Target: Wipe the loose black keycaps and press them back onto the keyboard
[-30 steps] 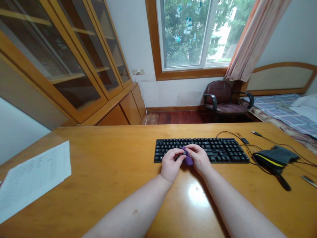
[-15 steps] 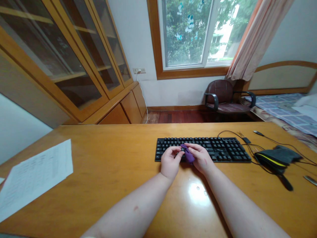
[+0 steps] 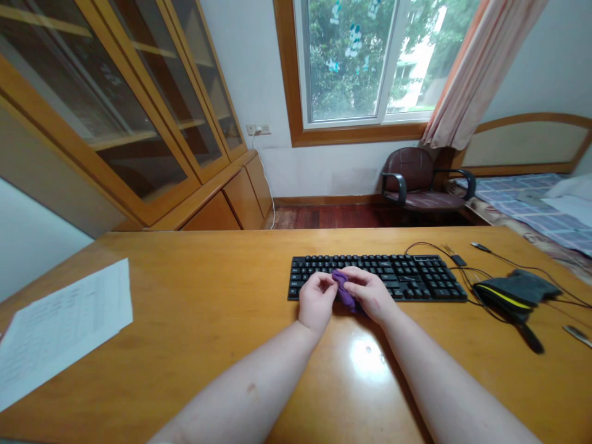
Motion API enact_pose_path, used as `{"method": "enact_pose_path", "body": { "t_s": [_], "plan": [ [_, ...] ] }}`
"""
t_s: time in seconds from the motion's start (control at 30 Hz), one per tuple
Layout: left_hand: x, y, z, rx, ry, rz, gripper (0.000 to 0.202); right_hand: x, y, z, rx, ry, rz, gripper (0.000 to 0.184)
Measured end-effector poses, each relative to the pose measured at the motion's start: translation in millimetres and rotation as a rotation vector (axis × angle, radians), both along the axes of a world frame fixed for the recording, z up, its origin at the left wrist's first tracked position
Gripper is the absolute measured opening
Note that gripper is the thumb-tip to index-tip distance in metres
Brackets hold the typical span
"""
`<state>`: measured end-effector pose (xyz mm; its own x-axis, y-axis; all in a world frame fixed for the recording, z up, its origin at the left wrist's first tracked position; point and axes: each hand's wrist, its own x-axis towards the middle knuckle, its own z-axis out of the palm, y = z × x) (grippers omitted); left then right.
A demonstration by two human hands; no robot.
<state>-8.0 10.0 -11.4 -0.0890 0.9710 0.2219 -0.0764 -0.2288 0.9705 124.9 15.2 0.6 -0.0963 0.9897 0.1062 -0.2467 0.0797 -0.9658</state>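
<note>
A black keyboard lies on the wooden desk, and both hands are just above its left half. My right hand is closed on a bunched purple cloth, whose lower end hangs toward the keyboard's front edge. Close against the cloth, my left hand pinches thumb and forefinger together. Whatever sits in that pinch is too small and too covered to name. Fingers and cloth hide several keys underneath.
Right of the keyboard are a dark grey pouch with a yellow stripe and loose cables. Printed papers lie at the desk's left. Beyond the desk stand a chair and a glass-fronted cabinet.
The purple cloth has shifted slightly left and is bunched differently, now covering the small dark spot that showed between the fingertips. My right hand has moved slightly left with it.
</note>
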Motion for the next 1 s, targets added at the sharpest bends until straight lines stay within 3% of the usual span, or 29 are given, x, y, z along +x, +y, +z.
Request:
{"method": "enact_pose_path", "body": {
  "t_s": [0.1,0.23,0.4,0.77,1.0],
  "plan": [
    [0,0,0.2,-0.011,-0.006,0.011,0.013,1,0,-1.0,-0.018,-0.036,0.007,0.024],
    [1,0,1.6,0.020,-0.031,-0.007,0.020,0,1,-5.1,-0.142,0.068,-0.097,0.021],
    [1,-1,1.1,0.062,-0.003,0.022,0.019,-3,3,-5.9,-0.164,0.179,-0.189,0.025],
    [0,0,1.2,0.067,0.028,0.016,0.018,3,0,-4.2,0.027,-0.062,0.042,0.030],
    [-2,1,2.2,-0.018,-0.017,-0.020,0.019,7,3,-3.0,-0.020,-0.132,-0.059,0.013]
  ]
}}
